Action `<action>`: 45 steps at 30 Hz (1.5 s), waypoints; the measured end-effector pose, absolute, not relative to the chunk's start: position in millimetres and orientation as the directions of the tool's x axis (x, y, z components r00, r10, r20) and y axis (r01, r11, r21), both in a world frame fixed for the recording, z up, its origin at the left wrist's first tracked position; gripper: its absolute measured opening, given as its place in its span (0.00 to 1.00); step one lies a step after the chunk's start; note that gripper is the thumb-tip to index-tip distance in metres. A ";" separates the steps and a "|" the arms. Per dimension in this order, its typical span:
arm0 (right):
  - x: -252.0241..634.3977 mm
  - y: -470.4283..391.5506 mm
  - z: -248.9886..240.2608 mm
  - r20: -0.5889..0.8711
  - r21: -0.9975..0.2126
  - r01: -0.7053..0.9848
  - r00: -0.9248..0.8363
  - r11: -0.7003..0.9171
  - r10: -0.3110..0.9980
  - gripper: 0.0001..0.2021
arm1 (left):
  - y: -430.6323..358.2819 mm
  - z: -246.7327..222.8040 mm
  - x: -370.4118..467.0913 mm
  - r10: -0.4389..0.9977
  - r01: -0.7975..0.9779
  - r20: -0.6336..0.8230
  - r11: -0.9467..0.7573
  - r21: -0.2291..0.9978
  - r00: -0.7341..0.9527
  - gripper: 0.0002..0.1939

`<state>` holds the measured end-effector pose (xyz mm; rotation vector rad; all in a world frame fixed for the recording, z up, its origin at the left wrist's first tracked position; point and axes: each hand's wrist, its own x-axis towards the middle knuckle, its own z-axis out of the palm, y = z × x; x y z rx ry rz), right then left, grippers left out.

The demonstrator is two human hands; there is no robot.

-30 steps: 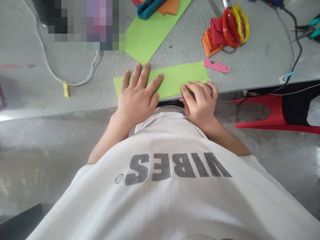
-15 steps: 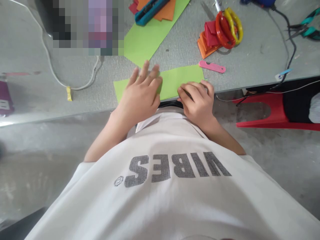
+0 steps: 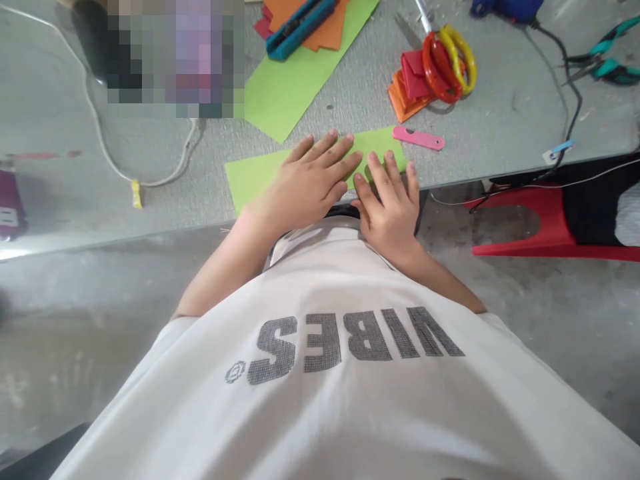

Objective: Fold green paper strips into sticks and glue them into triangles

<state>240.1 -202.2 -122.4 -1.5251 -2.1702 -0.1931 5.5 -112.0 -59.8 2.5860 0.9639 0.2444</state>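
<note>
A long green paper strip (image 3: 255, 177) lies along the front edge of the grey table. My left hand (image 3: 310, 180) rests palm down across its middle with the fingers stretched out. Close beside it, my right hand (image 3: 390, 200) touches the strip's right part, its fingers spread and pointing away from me. A pink folding cutter (image 3: 419, 138) lies at the strip's right end. Behind the strip is a larger green sheet (image 3: 285, 97), with orange paper (image 3: 333, 27) and a teal cutter (image 3: 300, 30) on it.
Red-and-yellow-handled scissors (image 3: 445, 63) lie on folded orange and red papers (image 3: 400, 97). Teal-handled pliers (image 3: 607, 63) and a black cable are at the right. A white cable (image 3: 97, 120) curves across the left. A red stool (image 3: 550, 220) stands below the table.
My left hand has slid to the right along the green strip. The fingers of my right hand have straightened and spread. The view has shifted slightly.
</note>
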 end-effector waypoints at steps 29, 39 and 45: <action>247.0 -210.1 -123.7 0.536 -0.165 0.967 -0.078 0.195 0.841 0.29 | -100.6 -62.6 -2.6 0.630 0.557 -0.024 -0.667 0.494 0.776 0.35; 286.0 -212.3 -115.3 0.613 -0.166 0.984 0.055 0.060 0.788 0.33 | -108.7 -51.5 1.6 0.658 0.606 -0.031 -0.673 0.424 0.752 0.33; 271.3 -215.4 -103.6 0.556 -0.117 0.963 -0.139 0.242 0.820 0.35 | -125.2 -30.5 19.0 0.685 0.646 0.000 -0.688 0.331 0.729 0.30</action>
